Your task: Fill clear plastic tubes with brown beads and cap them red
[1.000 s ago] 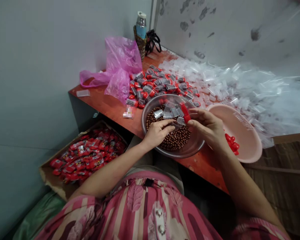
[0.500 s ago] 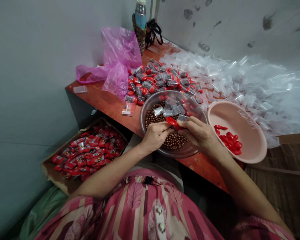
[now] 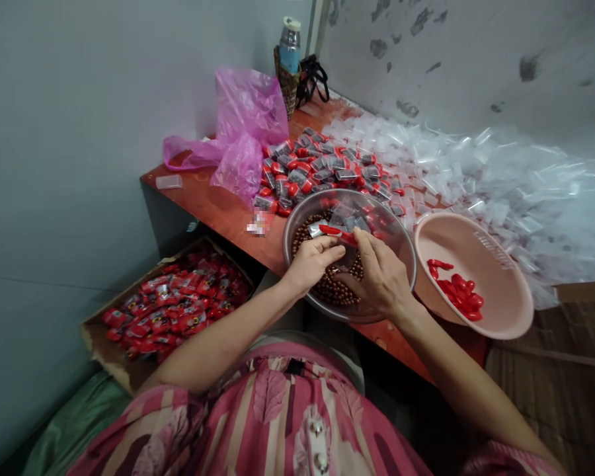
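Over a metal bowl [image 3: 410, 264] of brown beads [image 3: 333, 289], my left hand [image 3: 311, 264] pinches a small red plastic piece [image 3: 334, 233] between thumb and fingers. On the right, my right hand [image 3: 379, 268] touches the other end of the red piece with its fingertips; its thumb is spread lower, over the beads. Small clear cases [image 3: 351, 218] and several red parts lie in the far side of the bowl. Whether my right hand holds anything else is hidden.
Behind the bowl lie red-capped cases [image 3: 322, 162], and clear cases [image 3: 506, 178] spread right. A pink basin [image 3: 513, 291] with red pieces stands right. Left are a pink bag [image 3: 248, 112] and a box of red packets [image 3: 173, 304]. A bottle [image 3: 290, 49] stands at the back.
My right hand has turned, its thumb now lowered away from its fingers. The red piece has tilted flatter. The clear case seen by my right fingertips is no longer visible there. The view has shifted slightly.
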